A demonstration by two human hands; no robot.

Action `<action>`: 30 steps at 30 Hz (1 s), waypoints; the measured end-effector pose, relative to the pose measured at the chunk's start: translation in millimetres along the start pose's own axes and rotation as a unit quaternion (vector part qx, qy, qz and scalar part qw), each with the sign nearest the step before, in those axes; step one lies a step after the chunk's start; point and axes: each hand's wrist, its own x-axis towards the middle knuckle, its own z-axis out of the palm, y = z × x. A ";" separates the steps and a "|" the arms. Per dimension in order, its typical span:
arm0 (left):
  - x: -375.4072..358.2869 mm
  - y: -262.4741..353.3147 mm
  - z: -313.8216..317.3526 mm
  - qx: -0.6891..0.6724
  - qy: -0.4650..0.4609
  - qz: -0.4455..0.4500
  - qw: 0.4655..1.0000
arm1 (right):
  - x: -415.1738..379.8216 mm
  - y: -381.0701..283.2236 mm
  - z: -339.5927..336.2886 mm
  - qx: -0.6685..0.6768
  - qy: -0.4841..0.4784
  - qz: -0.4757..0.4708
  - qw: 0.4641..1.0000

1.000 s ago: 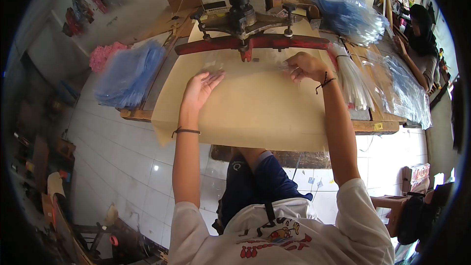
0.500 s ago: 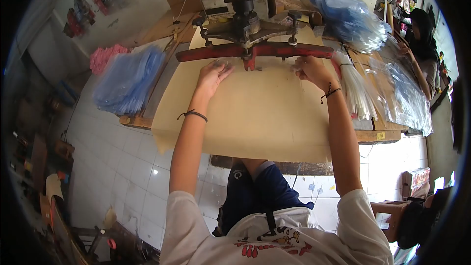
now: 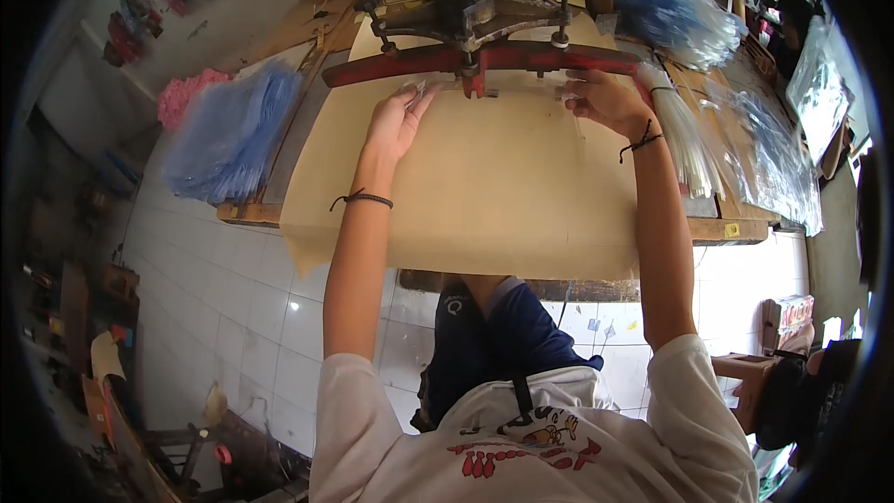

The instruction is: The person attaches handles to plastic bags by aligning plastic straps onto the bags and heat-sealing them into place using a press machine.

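A press with a red curved bar (image 3: 400, 67) stands over a tan sheet (image 3: 466, 186) that covers the work surface. Just in front of the bar's left half, my left hand (image 3: 395, 123) is closed, pinching a bit of clear plastic (image 3: 418, 93) between thumb and fingers. My right hand (image 3: 610, 104) is at the bar's right half, its fingers bent around the edge of clear plastic near the fingertips. That plastic is so transparent that its full outline is hard to make out against the tan sheet.
Bluish plastic sleeves (image 3: 233, 135) are stacked on the left, beside a pink bundle (image 3: 186, 96). To the right lie a tied bundle of clear strips (image 3: 687, 135), more plastic sleeves (image 3: 656, 5) and loose clear bags (image 3: 778, 168). A co-worker (image 3: 796, 23) is at the far right.
The view has tilted, so the press and table sit higher in the picture. Both my hands stay by the red bar; the right fingers are straighter. Clear plastic is now raised near the co-worker.
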 end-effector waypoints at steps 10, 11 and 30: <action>-1.3 -5.5 8.4 0.192 -0.016 0.056 0.980 | 8.2 6.8 -6.6 -0.060 0.003 -0.048 0.997; -2.7 -4.7 8.7 0.204 -0.010 0.057 0.977 | 7.1 5.4 -5.6 -0.060 -0.001 -0.044 0.997; -4.4 0.0 12.9 -0.049 -0.030 -0.027 0.998 | 20.0 17.2 0.8 0.143 -0.013 -0.044 0.989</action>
